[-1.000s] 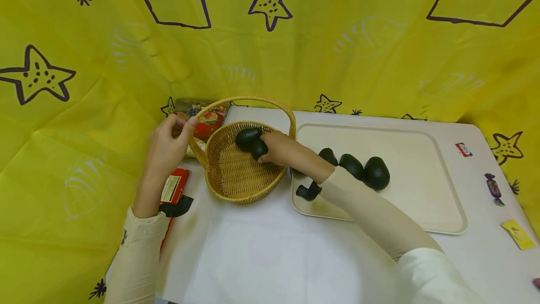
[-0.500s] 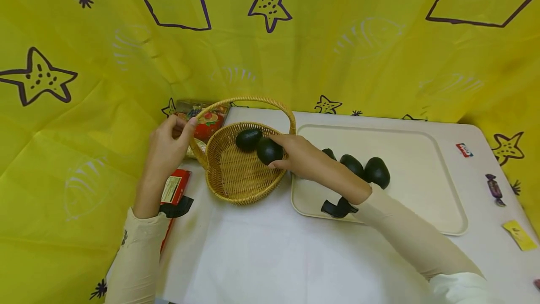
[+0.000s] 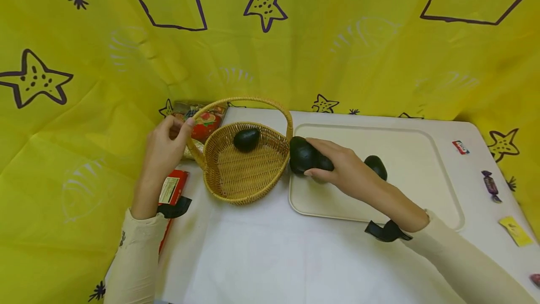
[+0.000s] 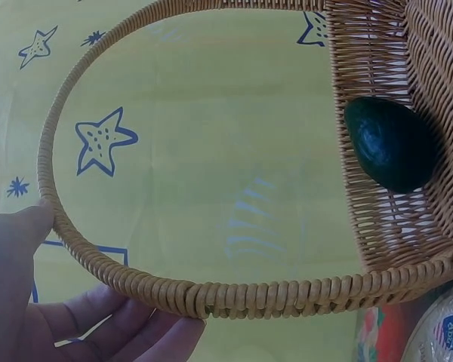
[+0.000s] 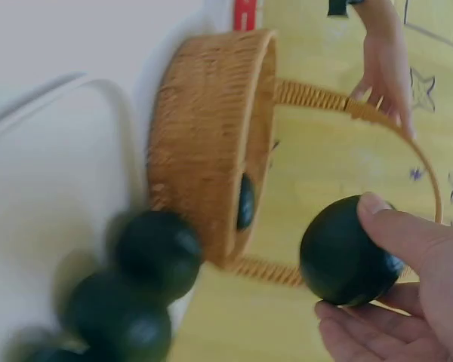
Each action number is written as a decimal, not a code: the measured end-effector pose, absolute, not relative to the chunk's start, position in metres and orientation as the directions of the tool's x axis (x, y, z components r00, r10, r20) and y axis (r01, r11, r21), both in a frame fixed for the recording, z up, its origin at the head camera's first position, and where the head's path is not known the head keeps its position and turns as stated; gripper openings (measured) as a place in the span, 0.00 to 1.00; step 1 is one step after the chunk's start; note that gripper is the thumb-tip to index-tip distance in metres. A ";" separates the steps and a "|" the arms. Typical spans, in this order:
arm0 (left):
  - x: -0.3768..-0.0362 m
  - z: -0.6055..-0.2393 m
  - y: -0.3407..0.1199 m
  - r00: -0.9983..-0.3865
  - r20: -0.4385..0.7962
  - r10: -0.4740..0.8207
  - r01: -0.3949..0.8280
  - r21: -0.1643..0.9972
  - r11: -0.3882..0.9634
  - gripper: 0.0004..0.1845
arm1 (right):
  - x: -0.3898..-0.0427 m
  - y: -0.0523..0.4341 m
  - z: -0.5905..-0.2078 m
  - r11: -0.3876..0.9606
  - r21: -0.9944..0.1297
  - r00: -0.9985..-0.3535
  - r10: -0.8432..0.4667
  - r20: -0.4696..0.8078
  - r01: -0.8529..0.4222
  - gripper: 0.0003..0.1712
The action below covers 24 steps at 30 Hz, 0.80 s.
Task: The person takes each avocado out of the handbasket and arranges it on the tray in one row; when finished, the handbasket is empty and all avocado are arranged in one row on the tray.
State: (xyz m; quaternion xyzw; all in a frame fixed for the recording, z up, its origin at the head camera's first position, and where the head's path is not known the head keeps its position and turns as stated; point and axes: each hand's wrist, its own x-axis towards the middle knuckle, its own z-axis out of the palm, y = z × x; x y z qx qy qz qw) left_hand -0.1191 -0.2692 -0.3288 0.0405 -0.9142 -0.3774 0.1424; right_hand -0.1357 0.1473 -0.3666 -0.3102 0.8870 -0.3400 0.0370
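Gripping an avocado (image 3: pixel 303 155), right hand (image 3: pixel 337 169) beside basket (image 3: pixel 219 179).

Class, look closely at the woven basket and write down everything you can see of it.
The basket is round, woven of tan wicker, with one arched handle. It stands upright on the white table, left of the cream tray. The left hand holds the handle's left side. One dark avocado lies inside, near the far wall.

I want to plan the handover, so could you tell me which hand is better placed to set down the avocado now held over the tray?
The right hand: it already grips the avocado above the tray, while the left hand holds the basket handle.
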 end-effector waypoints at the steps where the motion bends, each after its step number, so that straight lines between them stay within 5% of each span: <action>1: -0.119 -0.329 -0.269 -0.956 0.229 -0.184 0.030 0.700 0.713 0.29 | -0.134 0.155 -0.369 0.581 -0.620 -0.812 -0.559 0.165 -0.526 0.43; 10: -0.119 -0.327 -0.268 -0.959 0.219 -0.178 0.028 0.702 0.711 0.29 | -0.126 0.225 -0.384 0.667 -0.610 -0.902 -0.362 0.236 -0.427 0.46; 24: -0.117 -0.327 -0.269 -0.956 0.232 -0.180 0.034 0.695 0.718 0.28 | -0.123 0.330 -0.405 0.781 -0.603 -0.987 -0.125 0.102 -0.161 0.48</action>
